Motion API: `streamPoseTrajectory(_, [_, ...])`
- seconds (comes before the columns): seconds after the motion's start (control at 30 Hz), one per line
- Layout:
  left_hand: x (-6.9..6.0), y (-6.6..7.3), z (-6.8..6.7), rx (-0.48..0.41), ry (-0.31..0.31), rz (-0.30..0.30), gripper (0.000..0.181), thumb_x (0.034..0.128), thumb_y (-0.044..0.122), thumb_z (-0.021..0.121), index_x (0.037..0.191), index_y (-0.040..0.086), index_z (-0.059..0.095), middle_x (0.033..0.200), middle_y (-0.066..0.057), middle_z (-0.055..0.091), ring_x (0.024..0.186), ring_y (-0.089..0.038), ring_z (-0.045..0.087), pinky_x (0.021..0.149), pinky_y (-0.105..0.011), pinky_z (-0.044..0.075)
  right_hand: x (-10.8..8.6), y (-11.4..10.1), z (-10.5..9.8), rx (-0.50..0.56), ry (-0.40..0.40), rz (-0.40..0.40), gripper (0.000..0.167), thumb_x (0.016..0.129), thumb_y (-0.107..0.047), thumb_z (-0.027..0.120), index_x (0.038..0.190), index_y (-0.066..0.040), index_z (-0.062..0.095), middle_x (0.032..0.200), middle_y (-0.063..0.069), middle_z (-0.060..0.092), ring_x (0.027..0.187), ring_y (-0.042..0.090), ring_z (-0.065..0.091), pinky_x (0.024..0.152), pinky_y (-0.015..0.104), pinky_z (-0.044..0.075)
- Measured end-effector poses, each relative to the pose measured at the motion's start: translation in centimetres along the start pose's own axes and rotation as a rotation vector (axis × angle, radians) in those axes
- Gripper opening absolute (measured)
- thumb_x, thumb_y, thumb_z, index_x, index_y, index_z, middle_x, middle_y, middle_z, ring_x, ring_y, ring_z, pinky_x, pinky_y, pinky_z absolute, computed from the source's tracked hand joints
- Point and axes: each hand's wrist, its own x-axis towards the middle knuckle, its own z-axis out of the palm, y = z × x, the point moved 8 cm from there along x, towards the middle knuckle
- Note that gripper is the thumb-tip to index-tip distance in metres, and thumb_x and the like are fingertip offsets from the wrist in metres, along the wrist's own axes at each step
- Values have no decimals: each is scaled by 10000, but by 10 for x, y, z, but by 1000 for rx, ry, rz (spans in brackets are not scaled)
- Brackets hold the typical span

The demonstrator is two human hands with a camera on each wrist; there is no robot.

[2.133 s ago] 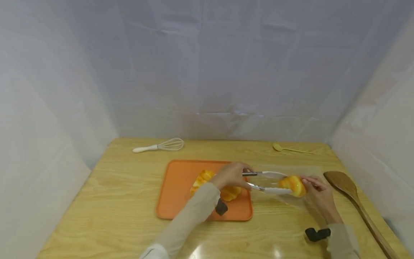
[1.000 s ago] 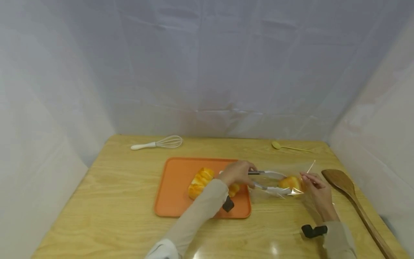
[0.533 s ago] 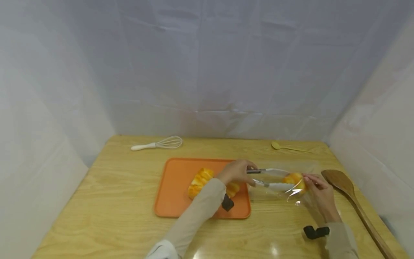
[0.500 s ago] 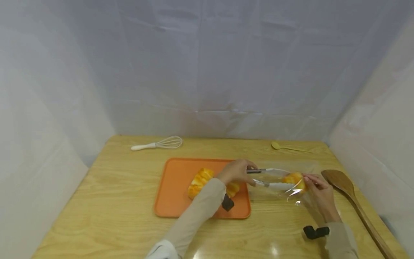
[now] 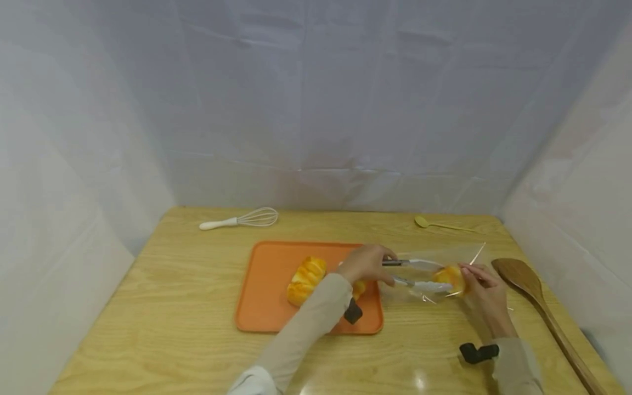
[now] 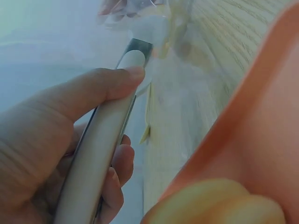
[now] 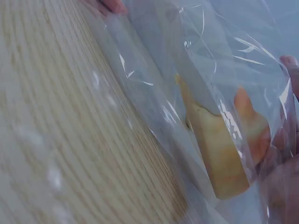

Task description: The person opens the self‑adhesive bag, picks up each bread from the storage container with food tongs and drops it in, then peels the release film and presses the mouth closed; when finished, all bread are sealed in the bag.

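My left hand [image 5: 366, 264] grips the tongs [image 5: 419, 286] above the right edge of the orange tray [image 5: 264, 285]. The white tong tips stand on either side of a small orange-yellow bread [image 5: 451, 278], inside a clear plastic bag [image 5: 415, 255]. With thumb and fingers my right hand [image 5: 489, 299] pinches the bag at the bread's right side. In the left wrist view the thumb lies along the pale tong handle [image 6: 98, 154]. The right wrist view shows the bread [image 7: 222, 156] behind creased film. Further bread [image 5: 306, 280] lies on the tray, partly hidden by my left arm.
A white whisk [image 5: 242, 220] lies at the back left of the wooden table [image 5: 163, 285], and a yellow spoon [image 5: 444, 226] at the back right. On the far right rests a wooden spatula [image 5: 525, 282]. White sheets [image 5: 326, 109] hang behind and at both sides.
The bread with the tong tips was uncovered about two seconds ago and now has the film over it. Over the last half second my left hand has moved slightly right; the film's folds have shifted.
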Motion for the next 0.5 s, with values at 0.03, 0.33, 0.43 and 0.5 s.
streamPoseTrajectory(0.03, [0, 1, 1, 5, 1, 0, 583, 747, 381, 836, 1286, 295, 633, 1250, 74, 643, 979, -82, 604, 768, -265, 515, 0, 0, 1, 3, -10, -6, 235, 897, 190, 518, 993, 111, 717, 944, -41, 723, 890, 42, 627, 753, 88, 497])
streamPoseTrajectory(0.33, [-5, 0, 2, -3, 3, -26, 620, 739, 352, 849, 1308, 258, 622, 1353, 64, 601, 1143, -137, 604, 910, -303, 521, -4, 11, -4, -84, 19, 91, 233, 915, 139, 539, 996, 52, 740, 943, -95, 717, 905, 7, 618, 762, 74, 489])
streamPoseTrajectory(0.43, [-9, -5, -6, -32, 16, -41, 619, 741, 333, 845, 1311, 253, 617, 1316, 56, 622, 1073, -144, 624, 852, -305, 529, -6, 13, -12, -153, 44, 131, 220, 922, 107, 554, 1014, 35, 741, 946, -122, 702, 894, -13, 605, 763, 63, 484])
streamPoseTrajectory(0.5, [-12, -8, -13, -35, 32, -45, 618, 754, 326, 835, 1322, 243, 607, 1317, 46, 622, 1067, -151, 624, 852, -315, 530, -7, 14, -18, -189, 56, 147, 213, 926, 89, 563, 1025, 25, 741, 947, -136, 692, 883, -23, 597, 759, 56, 479])
